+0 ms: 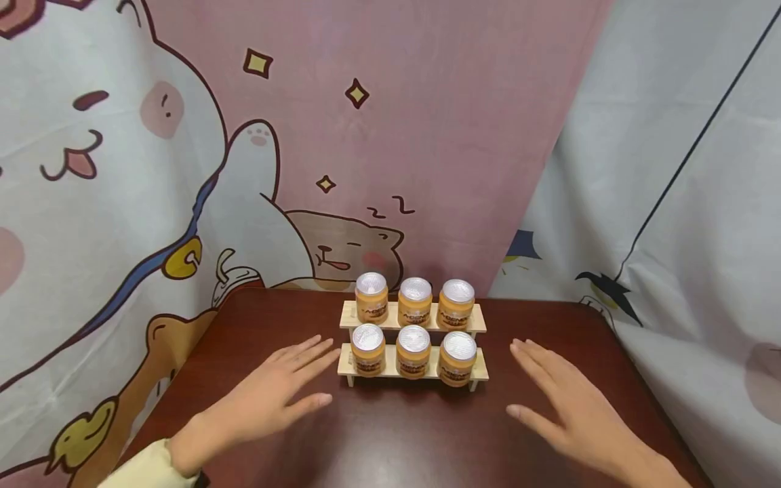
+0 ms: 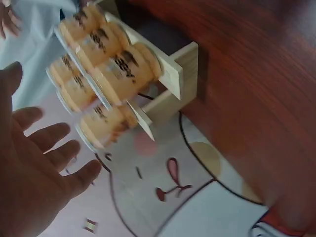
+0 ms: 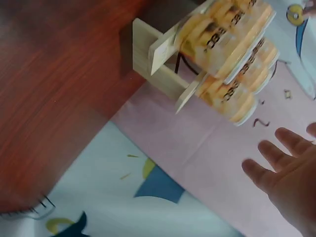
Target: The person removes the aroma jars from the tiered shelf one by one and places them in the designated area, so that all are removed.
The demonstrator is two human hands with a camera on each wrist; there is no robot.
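Several orange jars with silvery-white lids stand upright in two rows on a small two-step wooden rack (image 1: 390, 367). One front-row jar (image 1: 369, 351) is nearest my left hand (image 1: 268, 390), which hovers left of the rack with its fingers straight and thumb apart, touching nothing. To the right of the rack, my right hand (image 1: 564, 400) is held up the same way, nearest the front right jar (image 1: 457, 359), with a gap between. Dark lettering runs round the jars' labels. In the left wrist view the rack's wooden side leg (image 2: 185, 74) shows.
The rack stands toward the back of a dark red-brown table (image 1: 390, 434). Behind it hangs a pink and white cloth (image 1: 451, 135) printed with cartoon animals, close to the table's back edge. Cloth also hangs along the left and right sides.
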